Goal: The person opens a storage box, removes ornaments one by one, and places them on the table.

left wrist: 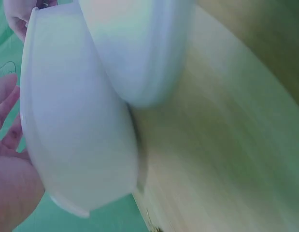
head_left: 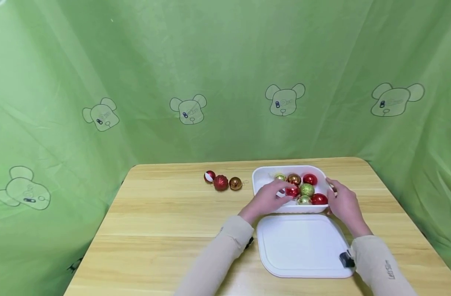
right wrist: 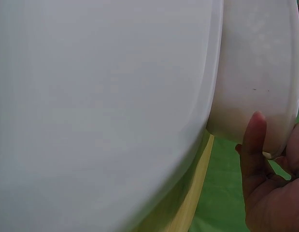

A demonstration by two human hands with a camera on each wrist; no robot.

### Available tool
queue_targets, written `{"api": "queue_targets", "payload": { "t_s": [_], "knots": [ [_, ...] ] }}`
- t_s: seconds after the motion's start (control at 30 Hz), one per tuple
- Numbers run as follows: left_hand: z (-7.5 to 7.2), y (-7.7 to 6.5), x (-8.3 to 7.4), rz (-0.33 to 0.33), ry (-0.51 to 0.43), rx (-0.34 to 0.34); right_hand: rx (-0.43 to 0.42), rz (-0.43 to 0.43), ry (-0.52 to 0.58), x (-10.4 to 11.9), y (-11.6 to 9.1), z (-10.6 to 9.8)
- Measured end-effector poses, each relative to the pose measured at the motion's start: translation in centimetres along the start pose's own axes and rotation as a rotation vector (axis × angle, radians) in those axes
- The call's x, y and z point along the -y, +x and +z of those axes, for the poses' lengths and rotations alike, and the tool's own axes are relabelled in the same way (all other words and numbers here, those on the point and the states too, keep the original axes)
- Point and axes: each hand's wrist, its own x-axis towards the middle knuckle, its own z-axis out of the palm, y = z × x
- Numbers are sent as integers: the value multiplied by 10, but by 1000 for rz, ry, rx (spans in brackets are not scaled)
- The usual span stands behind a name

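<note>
A white plastic tub (head_left: 264, 174) holds several Christmas baubles in red, brown-gold and light green. My left hand (head_left: 268, 199) reaches over its near rim, with fingers and thumb about a shiny red bauble (head_left: 293, 190). Beside that bauble lie a glittery green bauble (head_left: 307, 190) and a brown-gold bauble (head_left: 294, 179). My right hand (head_left: 344, 203) grips the tub's right end, and in the right wrist view its thumb or a finger lies along the outer wall (right wrist: 255, 63). In the left wrist view the tub's wall (left wrist: 77, 106) hides what the left fingertips touch.
A white lid (head_left: 303, 244) lies flat on the wooden table (head_left: 166, 218), just in front of the tub. Left of the tub sit a red-and-white bauble (head_left: 209, 176), a dark red bauble (head_left: 221, 183) and a bronze bauble (head_left: 235, 183). A green curtain (head_left: 225, 135) hangs behind.
</note>
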Motion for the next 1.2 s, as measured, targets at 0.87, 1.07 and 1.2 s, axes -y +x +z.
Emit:
{"api": "queue_targets", "payload": {
  "t_s": [0.87, 1.07, 1.2],
  "knots": [
    [25, 25, -15, -3, 317, 208, -2, -17, -4, 2, -1, 0],
    [24, 27, -14, 10, 313, 221, -6, -25, -14, 3, -1, 0],
    [25, 28, -11, 6, 300, 227, -14, -39, -20, 3, -1, 0]
  ]
}}
